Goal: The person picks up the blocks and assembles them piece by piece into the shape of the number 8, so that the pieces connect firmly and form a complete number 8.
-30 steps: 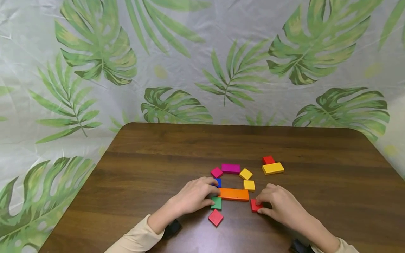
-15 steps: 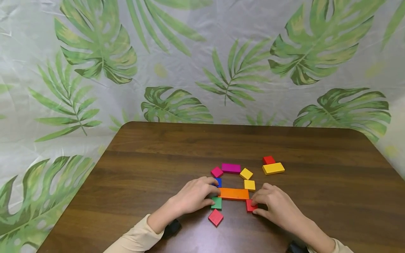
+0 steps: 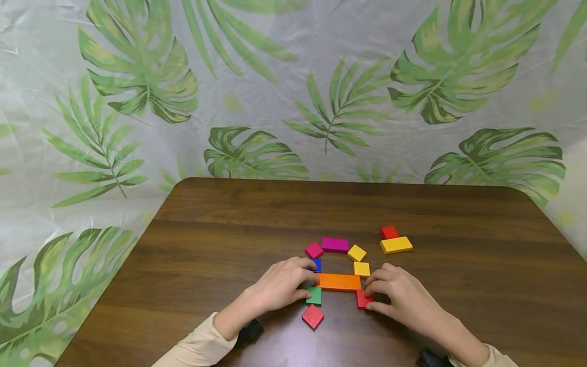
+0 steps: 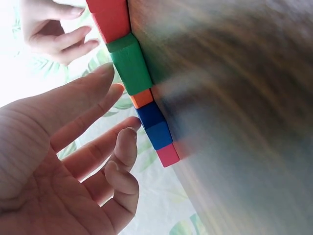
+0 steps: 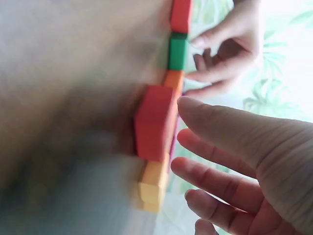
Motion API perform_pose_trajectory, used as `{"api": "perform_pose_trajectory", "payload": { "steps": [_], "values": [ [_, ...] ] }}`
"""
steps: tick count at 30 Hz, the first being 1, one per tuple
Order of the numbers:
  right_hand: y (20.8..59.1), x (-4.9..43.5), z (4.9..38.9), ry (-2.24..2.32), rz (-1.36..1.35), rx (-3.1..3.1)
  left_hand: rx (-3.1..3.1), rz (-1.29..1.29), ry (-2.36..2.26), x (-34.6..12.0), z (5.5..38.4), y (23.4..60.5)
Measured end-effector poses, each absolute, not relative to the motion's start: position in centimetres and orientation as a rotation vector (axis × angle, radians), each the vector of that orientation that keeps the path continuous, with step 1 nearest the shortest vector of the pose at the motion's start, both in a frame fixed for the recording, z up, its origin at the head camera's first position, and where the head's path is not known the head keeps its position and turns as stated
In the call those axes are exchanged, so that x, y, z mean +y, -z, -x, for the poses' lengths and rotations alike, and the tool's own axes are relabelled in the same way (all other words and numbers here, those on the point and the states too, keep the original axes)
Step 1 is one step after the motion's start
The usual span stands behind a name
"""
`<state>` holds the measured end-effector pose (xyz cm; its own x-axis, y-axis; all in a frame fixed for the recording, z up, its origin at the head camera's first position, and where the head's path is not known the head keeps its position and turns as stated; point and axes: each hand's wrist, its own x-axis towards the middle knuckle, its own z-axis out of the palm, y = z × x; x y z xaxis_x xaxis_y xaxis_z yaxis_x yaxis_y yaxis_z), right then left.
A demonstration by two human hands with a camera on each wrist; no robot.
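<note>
My left hand (image 3: pixel 282 285) rests its fingertips over the blue block (image 3: pixel 317 265), the left end of the long orange block (image 3: pixel 339 282) and the green block (image 3: pixel 314 295). In the left wrist view its thumb tip lies beside the green block, the fingers loosely bent. My right hand (image 3: pixel 403 295) touches a red square block (image 3: pixel 364 299), which sits just below the orange block's right end. In the right wrist view the thumb (image 5: pixel 215 117) reaches that red block's upper edge, with the other fingers spread behind. Another red block (image 3: pixel 313 316) lies turned cornerwise below the green one.
Above the orange block, a magenta block (image 3: pixel 314 250), a purple block (image 3: pixel 335 244), a tilted yellow block (image 3: pixel 356 253) and a yellow square (image 3: pixel 361 269) form a ring. Farther right, a yellow bar (image 3: pixel 396 245) lies against a red block (image 3: pixel 390 232) on the wooden table (image 3: pixel 229 219).
My right hand has slid the red square block left, up to the orange block's lower right corner, and then stayed there. The left hand has kept its place.
</note>
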<state>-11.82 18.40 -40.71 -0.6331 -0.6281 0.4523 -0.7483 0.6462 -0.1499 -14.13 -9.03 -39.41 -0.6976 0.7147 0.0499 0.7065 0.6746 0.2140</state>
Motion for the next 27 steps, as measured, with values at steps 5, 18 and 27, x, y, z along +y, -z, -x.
{"api": "perform_pose_trajectory", "payload": {
  "steps": [5, 18, 27],
  "values": [
    [39.9, 19.1, 13.0, -0.465, -1.042, -2.464, 2.835, -1.199, -0.345, -9.1, 14.1, 39.4],
    [39.7, 22.5, 18.6, -0.439, -0.573, -2.617, 2.836, -1.181, -0.364, -9.2, 14.1, 39.6],
    [40.0, 22.7, 21.3, -0.372, -0.327, -2.833, 2.851, -1.224, -0.356, -9.2, 14.2, 39.6]
  ]
}}
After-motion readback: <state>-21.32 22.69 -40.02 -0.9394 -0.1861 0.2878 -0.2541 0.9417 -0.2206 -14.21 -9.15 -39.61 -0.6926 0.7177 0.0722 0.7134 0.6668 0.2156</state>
